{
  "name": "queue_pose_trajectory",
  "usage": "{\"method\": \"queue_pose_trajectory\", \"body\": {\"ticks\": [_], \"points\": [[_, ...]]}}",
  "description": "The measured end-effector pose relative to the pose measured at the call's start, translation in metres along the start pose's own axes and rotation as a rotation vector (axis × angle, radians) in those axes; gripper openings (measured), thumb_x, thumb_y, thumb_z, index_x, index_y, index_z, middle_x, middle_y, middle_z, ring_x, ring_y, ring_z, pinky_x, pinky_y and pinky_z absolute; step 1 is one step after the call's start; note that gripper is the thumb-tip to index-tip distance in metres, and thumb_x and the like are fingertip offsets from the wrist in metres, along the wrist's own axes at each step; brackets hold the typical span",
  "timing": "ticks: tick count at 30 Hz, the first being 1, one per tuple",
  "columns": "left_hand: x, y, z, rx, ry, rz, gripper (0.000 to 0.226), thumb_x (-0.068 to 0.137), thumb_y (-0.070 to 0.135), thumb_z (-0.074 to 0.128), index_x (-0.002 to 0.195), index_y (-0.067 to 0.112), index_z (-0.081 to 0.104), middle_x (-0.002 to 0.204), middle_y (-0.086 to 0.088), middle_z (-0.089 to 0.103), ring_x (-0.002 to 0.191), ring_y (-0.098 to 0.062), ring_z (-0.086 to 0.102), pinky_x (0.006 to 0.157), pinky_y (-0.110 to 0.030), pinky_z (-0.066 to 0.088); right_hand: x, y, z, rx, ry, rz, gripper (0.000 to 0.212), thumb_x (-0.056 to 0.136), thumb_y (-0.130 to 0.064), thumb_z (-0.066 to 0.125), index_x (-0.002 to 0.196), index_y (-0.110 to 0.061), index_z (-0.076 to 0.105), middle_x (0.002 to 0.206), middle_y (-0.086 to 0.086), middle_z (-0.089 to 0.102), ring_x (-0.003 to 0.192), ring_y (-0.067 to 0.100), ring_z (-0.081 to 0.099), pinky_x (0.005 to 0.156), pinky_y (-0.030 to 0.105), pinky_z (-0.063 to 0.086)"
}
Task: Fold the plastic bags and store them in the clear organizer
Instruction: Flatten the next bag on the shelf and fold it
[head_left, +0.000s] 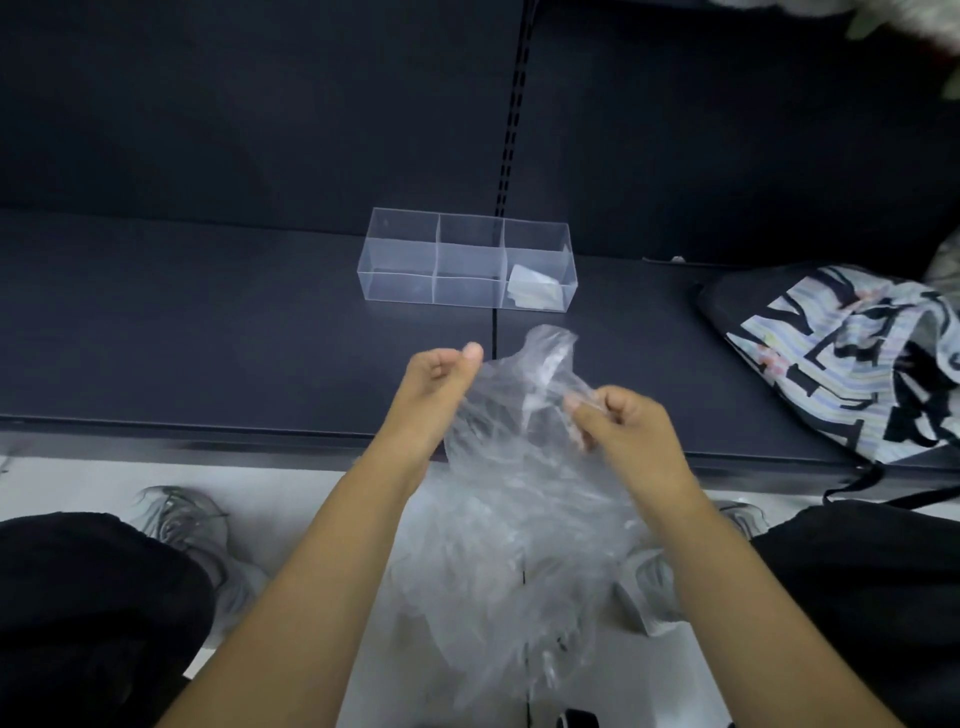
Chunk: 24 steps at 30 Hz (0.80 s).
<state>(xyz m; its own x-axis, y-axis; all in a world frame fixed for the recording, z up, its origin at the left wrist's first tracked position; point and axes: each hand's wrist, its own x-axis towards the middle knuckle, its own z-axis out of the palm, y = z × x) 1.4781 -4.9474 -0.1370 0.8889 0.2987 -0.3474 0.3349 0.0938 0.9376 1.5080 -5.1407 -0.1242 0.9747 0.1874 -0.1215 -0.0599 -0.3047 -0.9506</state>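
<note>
A crumpled clear plastic bag (514, 483) hangs between the person's two hands in front of a dark shelf (218, 332). Its film is thin, see-through and heavily wrinkled, bunched at the top where a small peak of plastic rises just above the hands, and it spreads wider and looser as it falls toward the pale floor (322, 483) between the person's knees. It is not folded flat; the lower part billows in soft creases.

The left hand (441, 379) has its fingers curled in, thumb tip pressed toward the fingertips, pinching the bag's upper left edge. The right hand (618, 415) is closed in a loose fist on the bag's upper right edge, a strip of film caught between thumb and fingers. Both forearms reach up from the bottom of the view.

Beyond the bag, on the shelf, stands a clear organizer (467, 260), a long transparent box split by dividers into three sections across and a front and back row. A folded plastic bag (532, 291), a small whitish flat packet, lies in the right front compartment. The other compartments appear empty.

To the right on the same shelf lies a patterned drawstring bag (852, 358), striped in pale colours with black markings, well apart from the organizer. Grey shoes (182, 519) rest on the floor beside the person's dark trouser legs (88, 613).
</note>
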Motion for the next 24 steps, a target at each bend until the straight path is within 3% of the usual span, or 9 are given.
{"method": "queue_pose_trajectory", "body": {"ticks": [4,6,9,12,14,17,20,22,24], "points": [[-0.006,-0.004,0.012,0.127,-0.234,0.095,0.079,0.056,0.068,0.073,0.123,0.038,0.045,0.134,0.019,0.04,0.124,0.003,0.037,0.084,-0.014,0.035,0.001,0.002,0.005,0.271,0.071,0.153,0.034,0.091,-0.025,0.064,0.062,-0.01,0.053,0.052,0.002,0.053,0.045,0.01,0.043,0.048,0.02,0.039],[-0.005,-0.009,0.02,0.2,-0.21,0.129,0.061,0.065,0.053,0.08,0.118,0.035,0.055,0.124,0.019,0.051,0.114,0.007,0.045,0.082,-0.011,0.038,0.0,0.002,0.009,0.423,0.07,0.237,0.03,0.09,-0.024,0.065,0.064,-0.013,0.055,0.056,0.001,0.056,0.049,0.011,0.051,0.051,0.023,0.046],[-0.004,-0.02,0.024,0.192,-0.031,0.177,0.012,0.08,0.03,0.075,0.09,0.026,0.071,0.09,0.018,0.066,0.081,0.005,0.057,0.066,-0.004,0.041,-0.001,0.006,0.012,0.48,0.039,0.286,0.025,0.089,-0.026,0.066,0.068,-0.014,0.062,0.064,0.004,0.062,0.058,0.015,0.058,0.061,0.028,0.051],[-0.003,-0.022,0.018,0.192,0.054,0.176,0.011,0.086,0.028,0.069,0.076,0.024,0.071,0.075,0.016,0.067,0.072,-0.001,0.058,0.065,-0.011,0.044,-0.001,0.01,0.007,0.328,-0.046,0.316,0.031,0.083,-0.039,0.071,0.074,-0.009,0.066,0.073,0.006,0.066,0.069,0.02,0.061,0.076,0.039,0.052],[-0.003,-0.016,0.013,0.166,0.012,0.208,0.012,0.088,0.027,0.067,0.078,0.021,0.07,0.072,0.017,0.066,0.07,0.002,0.057,0.066,-0.009,0.044,0.001,0.009,-0.003,0.157,-0.13,0.321,0.061,0.066,-0.059,0.076,0.098,-0.009,0.063,0.097,0.003,0.068,0.087,0.018,0.064,0.083,0.04,0.05],[-0.004,-0.004,0.007,0.222,-0.089,0.321,0.012,0.091,0.022,0.064,0.08,0.018,0.067,0.07,0.019,0.064,0.066,0.006,0.054,0.065,-0.005,0.041,0.009,-0.001,-0.028,0.067,-0.191,0.174,0.101,0.051,-0.07,0.077,0.139,-0.043,0.035,0.144,-0.01,0.038,0.127,0.006,0.045,0.093,0.027,0.041],[-0.006,0.005,0.006,0.268,-0.178,0.374,0.011,0.092,0.02,0.062,0.081,0.017,0.066,0.071,0.023,0.065,0.066,0.012,0.055,0.065,-0.003,0.039,0.021,-0.021,-0.051,0.001,-0.321,-0.084,0.089,0.059,-0.073,0.071,0.134,-0.066,0.023,0.153,-0.028,0.014,0.14,-0.005,0.018,0.106,0.025,0.026],[-0.009,0.01,0.007,0.3,-0.204,0.395,0.012,0.092,0.021,0.062,0.082,0.018,0.066,0.075,0.022,0.067,0.067,0.013,0.055,0.065,-0.004,0.039,0.031,-0.029,-0.059,-0.16,-0.431,-0.168,0.08,0.067,-0.064,0.073,0.135,-0.062,0.031,0.152,-0.031,0.013,0.139,-0.013,0.013,0.105,0.016,0.024],[-0.01,0.013,0.008,0.287,-0.204,0.423,0.013,0.093,0.021,0.061,0.082,0.019,0.066,0.081,0.015,0.07,0.073,0.006,0.057,0.07,-0.009,0.042,0.038,-0.03,-0.058,-0.281,-0.461,-0.187,0.056,0.072,-0.046,0.078,0.124,-0.048,0.056,0.149,-0.025,0.028,0.132,-0.016,0.027,0.1,0.004,0.029]]}}
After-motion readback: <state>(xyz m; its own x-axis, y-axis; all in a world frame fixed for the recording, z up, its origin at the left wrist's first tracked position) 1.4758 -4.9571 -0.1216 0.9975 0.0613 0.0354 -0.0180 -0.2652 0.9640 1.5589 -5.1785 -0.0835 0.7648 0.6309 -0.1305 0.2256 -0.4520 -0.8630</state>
